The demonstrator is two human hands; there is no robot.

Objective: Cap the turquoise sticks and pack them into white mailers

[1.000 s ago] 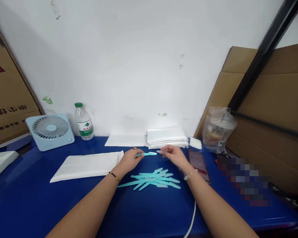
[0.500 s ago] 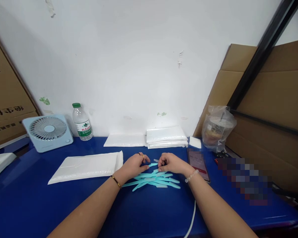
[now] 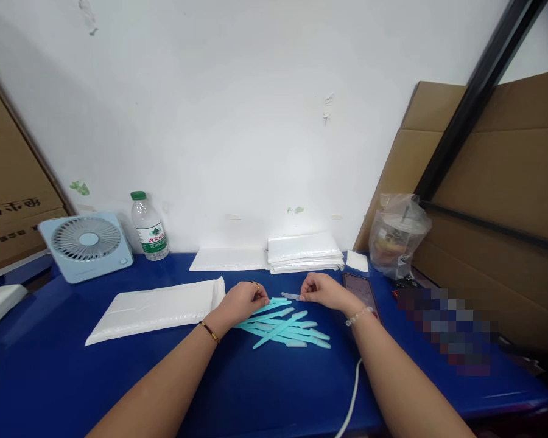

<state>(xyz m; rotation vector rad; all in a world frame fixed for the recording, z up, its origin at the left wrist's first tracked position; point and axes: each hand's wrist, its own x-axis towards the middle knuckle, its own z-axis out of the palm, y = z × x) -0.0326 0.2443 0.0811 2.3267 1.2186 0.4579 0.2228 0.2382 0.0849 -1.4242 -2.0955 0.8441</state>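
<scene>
Several turquoise eyebrow razors (image 3: pixel 281 331) lie crossed in a loose pile on the blue table. My left hand (image 3: pixel 246 302) is closed at the pile's upper left, pinching a turquoise eyebrow razor (image 3: pixel 279 302) whose end points right. Just to the right, my right hand (image 3: pixel 324 291) pinches a small clear blade cap (image 3: pixel 290 296) between thumb and finger. The cap and the razor are apart, with a short gap between them. Some razors in the pile have pale covers over their ends. The left hand hides part of the handles.
A white padded mailer (image 3: pixel 155 309) lies left of the pile, and stacked white packets (image 3: pixel 304 250) sit by the wall. Around them are a blue fan (image 3: pixel 89 243), a water bottle (image 3: pixel 150 228), a phone (image 3: pixel 361 292), a bagged cup (image 3: pixel 397 237) and a white cable (image 3: pixel 354 395).
My hands have moved apart, the right hand going right with the clear cap. One razor now lies diagonally across the top of the pile.
</scene>
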